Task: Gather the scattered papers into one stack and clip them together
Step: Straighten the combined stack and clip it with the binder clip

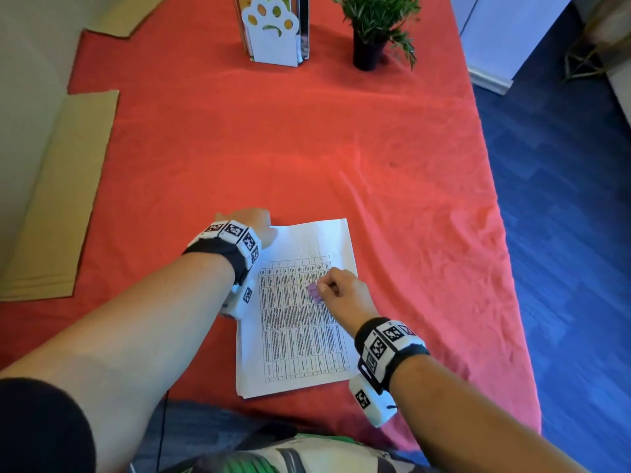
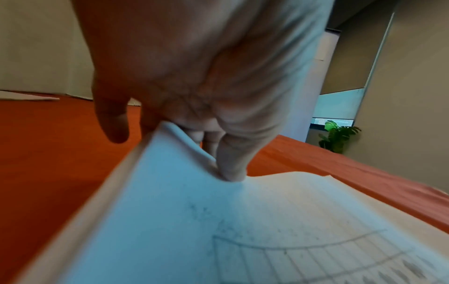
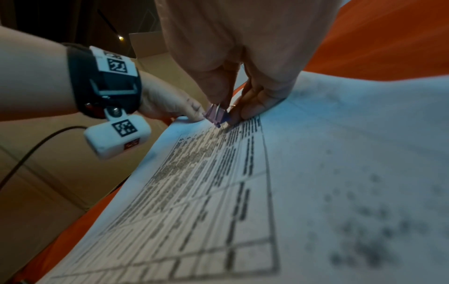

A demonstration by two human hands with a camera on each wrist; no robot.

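Paper stack laid on red-clothed worktop, near edge. Far-left corner pinched and lifted by left hand. Purple clip pinched in right hand grip, held over page middle.

Risk: sheets fanned if corner pinch slackened; clip dropped or seated skewed, some sheets missed.

Potted plant, paw-shaped file holder, cardboard kept well apart; path unobstructed.

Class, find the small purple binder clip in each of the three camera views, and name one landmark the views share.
Head: the small purple binder clip sits mid-frame, pinched by the right hand over the printed paper stack.
Left wrist: not in it.
Right wrist: upper centre, at the fingertips.
Shared landmark: the paper stack's printed table on the red tablecloth.
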